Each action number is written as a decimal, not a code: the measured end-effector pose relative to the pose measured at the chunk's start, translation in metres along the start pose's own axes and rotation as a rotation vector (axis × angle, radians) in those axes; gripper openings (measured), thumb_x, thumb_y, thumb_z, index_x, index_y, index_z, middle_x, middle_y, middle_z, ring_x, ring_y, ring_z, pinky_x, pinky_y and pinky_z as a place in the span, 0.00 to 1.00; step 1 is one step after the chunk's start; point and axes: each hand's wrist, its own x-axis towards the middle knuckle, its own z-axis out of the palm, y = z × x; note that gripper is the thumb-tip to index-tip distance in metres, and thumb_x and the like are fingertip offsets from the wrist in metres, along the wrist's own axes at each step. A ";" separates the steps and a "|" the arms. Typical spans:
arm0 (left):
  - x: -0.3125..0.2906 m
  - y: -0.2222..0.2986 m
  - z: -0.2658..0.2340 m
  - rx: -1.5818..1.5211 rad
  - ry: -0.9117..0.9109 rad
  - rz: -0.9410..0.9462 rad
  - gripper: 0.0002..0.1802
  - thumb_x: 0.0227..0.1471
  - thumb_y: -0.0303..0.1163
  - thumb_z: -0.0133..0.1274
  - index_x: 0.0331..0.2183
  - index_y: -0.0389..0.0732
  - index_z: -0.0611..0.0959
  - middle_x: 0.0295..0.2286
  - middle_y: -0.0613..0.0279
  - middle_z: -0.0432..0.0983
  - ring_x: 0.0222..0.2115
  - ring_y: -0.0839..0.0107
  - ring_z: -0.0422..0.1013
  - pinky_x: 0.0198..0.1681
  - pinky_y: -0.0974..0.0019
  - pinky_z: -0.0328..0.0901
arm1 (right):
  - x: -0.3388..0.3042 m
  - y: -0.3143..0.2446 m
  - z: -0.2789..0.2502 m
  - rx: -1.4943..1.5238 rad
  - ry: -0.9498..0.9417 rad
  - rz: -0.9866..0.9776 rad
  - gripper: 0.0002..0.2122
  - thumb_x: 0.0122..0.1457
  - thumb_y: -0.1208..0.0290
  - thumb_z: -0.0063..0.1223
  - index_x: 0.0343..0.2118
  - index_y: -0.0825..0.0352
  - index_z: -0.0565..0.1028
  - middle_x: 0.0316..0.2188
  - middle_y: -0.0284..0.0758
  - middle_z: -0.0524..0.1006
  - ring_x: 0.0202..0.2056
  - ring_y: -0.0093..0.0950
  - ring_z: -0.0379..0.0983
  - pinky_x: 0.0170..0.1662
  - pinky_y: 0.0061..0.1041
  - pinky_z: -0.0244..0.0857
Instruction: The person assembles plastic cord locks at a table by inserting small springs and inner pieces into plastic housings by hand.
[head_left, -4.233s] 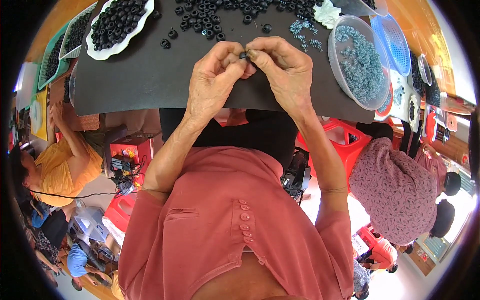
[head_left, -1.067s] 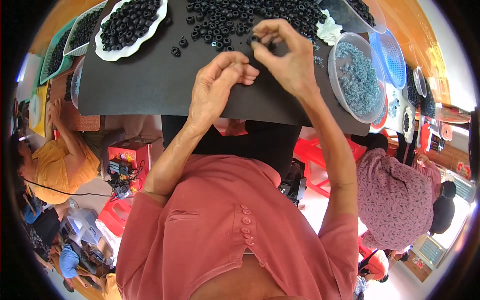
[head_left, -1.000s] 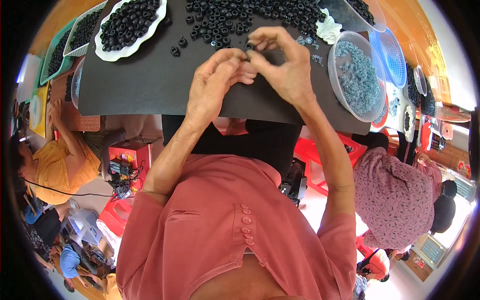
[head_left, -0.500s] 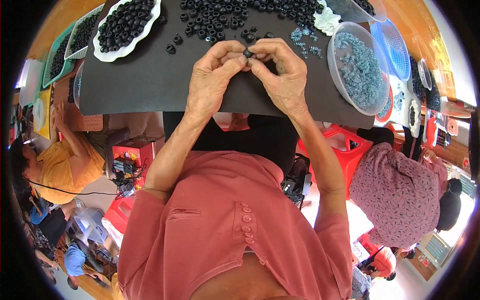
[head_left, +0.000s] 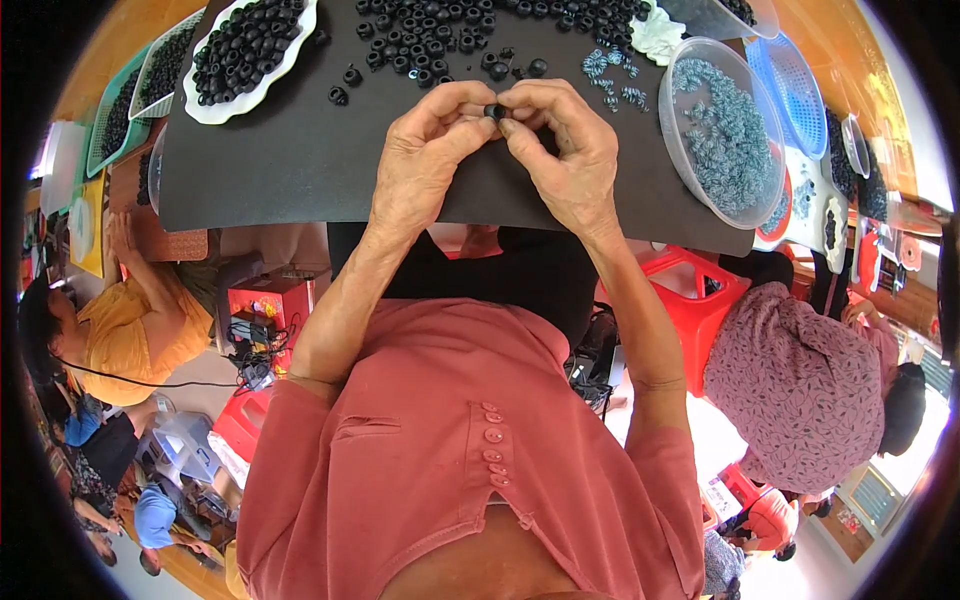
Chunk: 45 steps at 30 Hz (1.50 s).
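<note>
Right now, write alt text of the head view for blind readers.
A person's left hand and right hand pinch a small black bead over a dark table; more loose beads lie beyond, with a white plate at left and a clear bowl at right.

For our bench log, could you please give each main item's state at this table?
Left grip: closed on black bead
Right grip: closed likewise
Black bead: held between both
White plate: heaped with black beads
Clear tub: uncovered, holding bluish pieces
Loose beads: spread on the dark table
White wad: crumpled

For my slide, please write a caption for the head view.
Left hand and right hand hold a small black piece over a dark table, near a clear bowl.
</note>
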 end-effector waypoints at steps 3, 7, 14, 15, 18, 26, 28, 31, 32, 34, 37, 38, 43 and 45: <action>-0.001 0.003 -0.001 -0.030 -0.014 -0.024 0.12 0.52 0.23 0.52 0.41 0.36 0.78 0.29 0.69 0.73 0.33 0.81 0.70 0.40 0.77 0.65 | -0.001 -0.002 -0.001 0.013 -0.061 -0.003 0.10 0.49 0.89 0.53 0.36 0.71 0.74 0.36 0.33 0.73 0.33 0.18 0.69 0.37 0.16 0.65; 0.000 0.002 -0.002 -0.099 -0.040 -0.041 0.12 0.53 0.23 0.49 0.41 0.35 0.78 0.29 0.67 0.73 0.34 0.80 0.71 0.41 0.76 0.65 | 0.001 -0.002 0.000 -0.026 -0.037 -0.034 0.11 0.47 0.86 0.56 0.35 0.69 0.75 0.34 0.33 0.75 0.30 0.19 0.70 0.35 0.18 0.66; -0.001 0.002 -0.001 -0.075 -0.051 -0.035 0.12 0.54 0.24 0.49 0.42 0.33 0.78 0.30 0.66 0.74 0.34 0.79 0.70 0.41 0.75 0.65 | 0.001 -0.006 0.003 -0.089 0.033 -0.109 0.09 0.46 0.84 0.59 0.32 0.68 0.77 0.31 0.33 0.76 0.25 0.20 0.71 0.29 0.18 0.67; -0.002 0.002 -0.003 -0.028 -0.030 -0.016 0.12 0.55 0.24 0.50 0.42 0.33 0.78 0.30 0.65 0.74 0.33 0.78 0.70 0.41 0.75 0.65 | 0.001 -0.010 0.003 -0.087 0.023 -0.122 0.10 0.46 0.86 0.59 0.33 0.69 0.76 0.30 0.33 0.75 0.27 0.19 0.70 0.30 0.18 0.65; -0.002 0.003 0.003 0.002 -0.014 -0.007 0.12 0.55 0.25 0.51 0.42 0.33 0.78 0.31 0.64 0.75 0.33 0.78 0.70 0.41 0.75 0.65 | -0.002 -0.005 0.001 -0.041 0.043 -0.114 0.09 0.47 0.85 0.59 0.33 0.69 0.76 0.29 0.33 0.76 0.26 0.19 0.72 0.29 0.18 0.66; -0.002 0.003 0.004 0.009 -0.063 -0.004 0.09 0.54 0.22 0.51 0.39 0.34 0.78 0.29 0.61 0.77 0.32 0.75 0.73 0.41 0.71 0.68 | 0.054 -0.002 -0.068 -0.723 0.020 -0.269 0.03 0.51 0.76 0.53 0.29 0.64 0.78 0.26 0.38 0.77 0.28 0.37 0.74 0.34 0.34 0.67; 0.000 0.001 0.003 -0.001 -0.075 0.002 0.09 0.53 0.21 0.51 0.39 0.34 0.78 0.29 0.61 0.77 0.32 0.75 0.74 0.41 0.71 0.68 | 0.078 0.014 -0.096 -0.900 -0.093 -0.309 0.05 0.50 0.76 0.54 0.30 0.64 0.79 0.26 0.38 0.78 0.28 0.36 0.75 0.35 0.33 0.68; 0.000 -0.002 0.001 -0.015 -0.075 0.007 0.09 0.53 0.21 0.51 0.39 0.34 0.78 0.29 0.62 0.76 0.34 0.74 0.74 0.41 0.71 0.69 | 0.097 0.031 -0.106 -1.080 -0.297 -0.294 0.06 0.50 0.74 0.55 0.31 0.63 0.80 0.26 0.37 0.79 0.29 0.35 0.75 0.36 0.34 0.68; 0.000 -0.002 0.001 -0.021 -0.070 0.007 0.09 0.53 0.21 0.51 0.39 0.34 0.78 0.29 0.62 0.76 0.34 0.74 0.74 0.41 0.71 0.69 | 0.100 0.035 -0.106 -1.088 -0.382 -0.236 0.06 0.50 0.72 0.55 0.31 0.62 0.81 0.26 0.36 0.79 0.29 0.36 0.75 0.37 0.36 0.67; 0.000 -0.001 0.003 -0.032 -0.070 0.009 0.09 0.53 0.20 0.51 0.39 0.33 0.78 0.29 0.63 0.75 0.34 0.74 0.74 0.41 0.71 0.69 | 0.103 0.036 -0.103 -1.167 -0.418 -0.222 0.06 0.50 0.71 0.55 0.31 0.62 0.81 0.25 0.36 0.79 0.30 0.36 0.75 0.38 0.35 0.67; -0.001 -0.002 0.002 -0.040 -0.066 0.012 0.09 0.54 0.20 0.50 0.39 0.33 0.77 0.30 0.63 0.75 0.34 0.74 0.74 0.41 0.71 0.69 | 0.104 0.030 -0.088 -1.285 -0.475 -0.209 0.06 0.51 0.70 0.55 0.31 0.62 0.81 0.25 0.36 0.79 0.30 0.35 0.75 0.38 0.35 0.66; -0.001 -0.002 0.002 -0.038 -0.061 0.016 0.09 0.54 0.20 0.50 0.39 0.32 0.77 0.30 0.64 0.74 0.34 0.74 0.74 0.41 0.71 0.69 | 0.104 0.029 -0.085 -1.326 -0.496 -0.214 0.06 0.50 0.69 0.55 0.31 0.62 0.81 0.24 0.36 0.79 0.30 0.35 0.75 0.38 0.34 0.66; 0.000 -0.002 0.000 -0.026 -0.081 0.012 0.10 0.55 0.22 0.49 0.41 0.32 0.76 0.31 0.59 0.76 0.33 0.73 0.73 0.41 0.69 0.69 | 0.110 0.035 -0.088 -1.177 -0.445 -0.154 0.06 0.48 0.71 0.57 0.30 0.62 0.80 0.22 0.37 0.78 0.28 0.34 0.76 0.34 0.32 0.68; 0.002 -0.002 -0.001 -0.018 -0.101 0.000 0.11 0.55 0.23 0.49 0.42 0.32 0.75 0.33 0.56 0.77 0.33 0.72 0.73 0.41 0.67 0.68 | 0.110 0.038 -0.092 -1.001 -0.375 -0.101 0.08 0.46 0.74 0.57 0.31 0.65 0.79 0.21 0.35 0.78 0.25 0.26 0.77 0.30 0.24 0.69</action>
